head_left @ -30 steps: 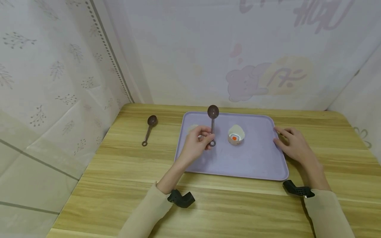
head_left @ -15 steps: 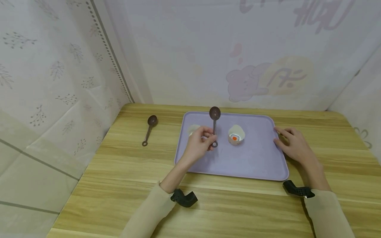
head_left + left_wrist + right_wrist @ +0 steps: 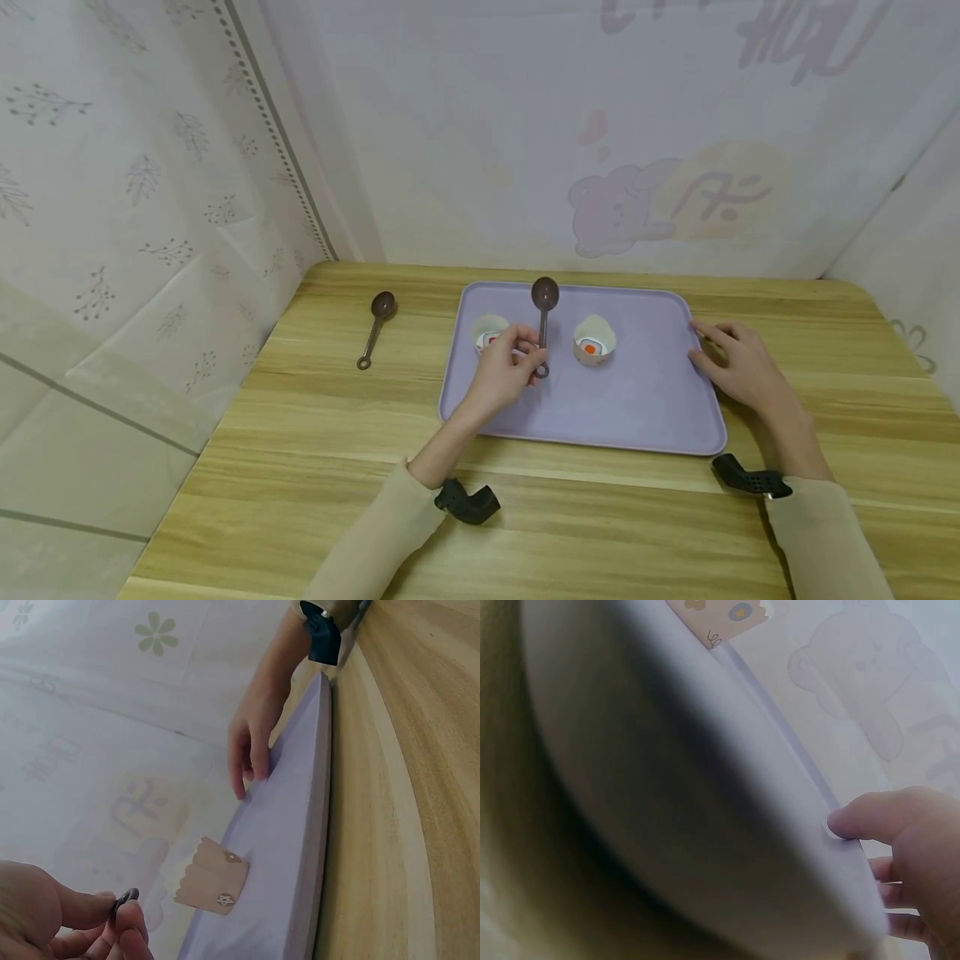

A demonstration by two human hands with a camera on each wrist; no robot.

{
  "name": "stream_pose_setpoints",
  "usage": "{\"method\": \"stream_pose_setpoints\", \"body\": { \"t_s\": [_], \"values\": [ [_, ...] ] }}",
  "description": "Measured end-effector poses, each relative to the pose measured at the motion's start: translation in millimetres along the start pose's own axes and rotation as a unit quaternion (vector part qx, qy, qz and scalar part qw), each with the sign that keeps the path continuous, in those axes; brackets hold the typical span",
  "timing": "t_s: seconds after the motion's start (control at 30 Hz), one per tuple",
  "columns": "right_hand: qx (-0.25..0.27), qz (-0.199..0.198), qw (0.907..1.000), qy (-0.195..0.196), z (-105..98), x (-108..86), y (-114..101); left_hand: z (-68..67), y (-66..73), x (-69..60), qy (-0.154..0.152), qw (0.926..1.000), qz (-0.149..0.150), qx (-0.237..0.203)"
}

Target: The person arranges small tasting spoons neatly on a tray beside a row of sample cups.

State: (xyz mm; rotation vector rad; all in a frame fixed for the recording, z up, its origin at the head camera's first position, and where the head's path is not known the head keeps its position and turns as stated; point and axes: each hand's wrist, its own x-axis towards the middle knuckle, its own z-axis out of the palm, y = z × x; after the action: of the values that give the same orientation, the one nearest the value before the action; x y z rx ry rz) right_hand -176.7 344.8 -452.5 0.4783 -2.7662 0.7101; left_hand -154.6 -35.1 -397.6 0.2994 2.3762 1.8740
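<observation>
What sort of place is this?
Likely a makeshift tabletop recording corner, though that's a guess: pale printed sheets stand behind and beside a wood-grain table, a lilac tray lies on it, and black devices are worn on both wrists.

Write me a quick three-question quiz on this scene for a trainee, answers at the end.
1. How many paper cups stand on the tray?
2. True or false: the right hand is holding a spoon.
3. Where does the loose spoon lie?
A) inside a cup
B) on the table, left of the tray
C) on the tray

Key:
1. Two, one of them partly hidden behind the left hand.
2. False: the left hand has the held spoon, while the right hand touches the tray's edge.
3. B
</observation>
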Motion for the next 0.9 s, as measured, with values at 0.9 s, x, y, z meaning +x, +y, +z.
{"method": "stream_pose_setpoints", "body": {
  "t_s": [0.9],
  "values": [
    [0.0, 0.013, 0.9999, -0.009, -0.2, 0.9, -0.9, 5.1, -10.0, -0.2, -0.013, 0.9982, 0.01, 0.058]
  ]
}}
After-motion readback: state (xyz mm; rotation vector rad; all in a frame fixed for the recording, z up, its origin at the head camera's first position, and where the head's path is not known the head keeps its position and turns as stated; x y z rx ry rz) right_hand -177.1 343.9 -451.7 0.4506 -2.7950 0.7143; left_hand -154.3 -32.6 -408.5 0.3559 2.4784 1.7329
